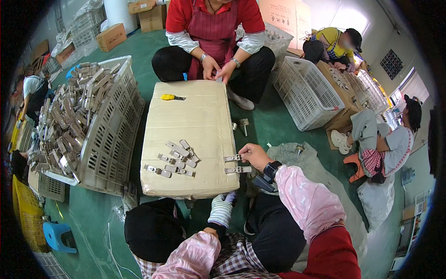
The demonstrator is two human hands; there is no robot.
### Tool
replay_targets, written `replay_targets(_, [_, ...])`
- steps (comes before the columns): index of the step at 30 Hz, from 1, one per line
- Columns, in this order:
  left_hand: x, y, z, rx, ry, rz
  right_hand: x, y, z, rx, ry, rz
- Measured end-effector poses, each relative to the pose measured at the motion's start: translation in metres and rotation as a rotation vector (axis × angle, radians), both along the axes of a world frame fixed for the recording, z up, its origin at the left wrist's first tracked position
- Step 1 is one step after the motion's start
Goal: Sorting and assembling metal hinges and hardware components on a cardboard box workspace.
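The person sits on the floor at a taped cardboard box that serves as the surface. The right hand pinches a small grey metal clip at the box's right edge, fingers closed on its end. A second clip lies just beside it, nearer the person. Both lie flat, long axes running left to right, one end over the edge toward that hand.

The gloved left hand rests low against the box's near side; I cannot tell whether it grips anything.

It looks like laying-out work: the held clip seems about to be set square with its neighbour. A loose cluster of clips lies mid-box, pointing various ways.
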State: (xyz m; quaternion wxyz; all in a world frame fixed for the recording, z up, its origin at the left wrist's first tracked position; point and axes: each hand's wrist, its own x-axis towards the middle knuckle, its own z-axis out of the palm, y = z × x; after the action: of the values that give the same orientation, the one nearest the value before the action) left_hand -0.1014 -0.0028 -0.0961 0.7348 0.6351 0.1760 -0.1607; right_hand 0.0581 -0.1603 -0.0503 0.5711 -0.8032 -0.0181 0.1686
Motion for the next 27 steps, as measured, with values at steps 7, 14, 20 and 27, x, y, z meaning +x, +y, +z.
replay_targets(7, [0.0, 0.0, -0.005, -0.024, 0.0, 0.018, 0.001, 0.001, -0.004, 0.013, 0.02, 0.006])
replay_targets(14, [0.0, -0.002, -0.005, -0.001, -0.048, 0.038, 0.005, -0.002, -0.013, -0.072, 0.001, 0.013])
replay_targets(20, [0.001, -0.001, 0.003, 0.041, -0.027, 0.03, 0.005, 0.0, -0.018, -0.121, 0.0, 0.02])
replay_targets(27, [0.0, -0.001, 0.002, -0.043, 0.048, 0.042, 0.006, -0.001, -0.021, -0.068, 0.041, 0.032])
